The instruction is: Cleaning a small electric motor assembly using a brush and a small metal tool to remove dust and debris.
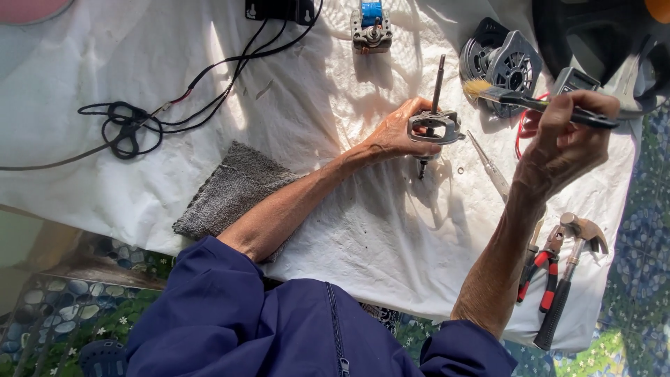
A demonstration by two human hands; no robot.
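My left hand (pixel 398 134) grips a grey metal motor part (pixel 435 128) with a long shaft (pixel 437 82) sticking up through it, held just above the white cloth (pixel 300 105). My right hand (pixel 569 136) is raised to the right of it, holding a paintbrush with a black handle (pixel 558 106). The brush's pale bristles (pixel 477 87) point left, a short way to the right of the shaft and not touching it.
A grey towel (pixel 230 188) lies by my left forearm. Black cables (pixel 139 126) coil at the left. A small motor (pixel 370 28) and a round grey housing (pixel 504 63) sit at the top. Tweezers (pixel 488 167), red-handled pliers (pixel 541 269) and a hammer (pixel 569 279) lie at the right.
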